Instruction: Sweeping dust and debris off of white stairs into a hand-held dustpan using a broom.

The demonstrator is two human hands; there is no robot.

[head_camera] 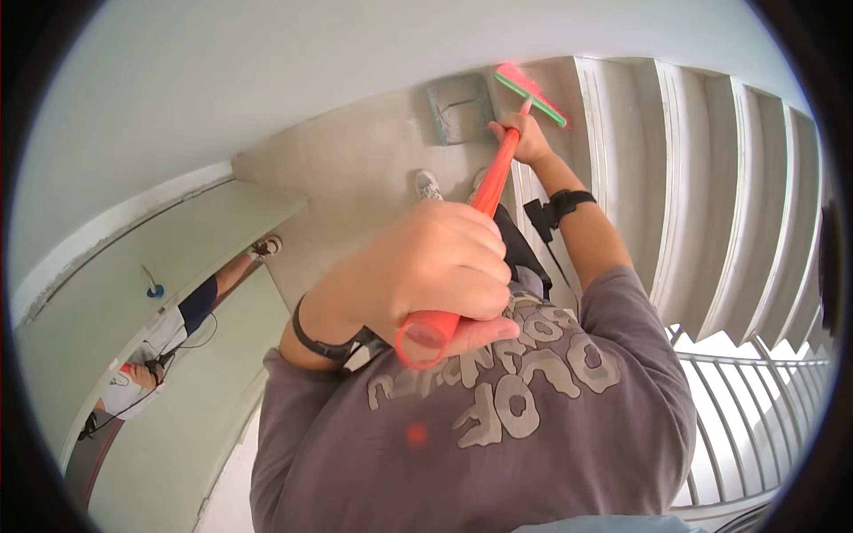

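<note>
My left hand (453, 260) is wrapped around the upper end of a broom's red handle (492, 183), close to the camera, and the handle's round end pokes out below the fist. Farther down the same handle, my right hand (523, 136) grips it. Beyond that hand, the broom head (531, 95), a green bar with pink bristles, is at the landing floor near the first stair edge. Left of the broom head lies a square, dusty grey-blue object (461, 110) by the wall; I cannot tell whether it is a dustpan or a floor cover.
Concrete stairs (686, 186) with pale edge strips run off to the right, beside a metal railing (746, 426). At left, a pale green door (166, 246) with a lever handle (153, 286) stands ajar. Another person (170, 333) holding a cable is in the doorway.
</note>
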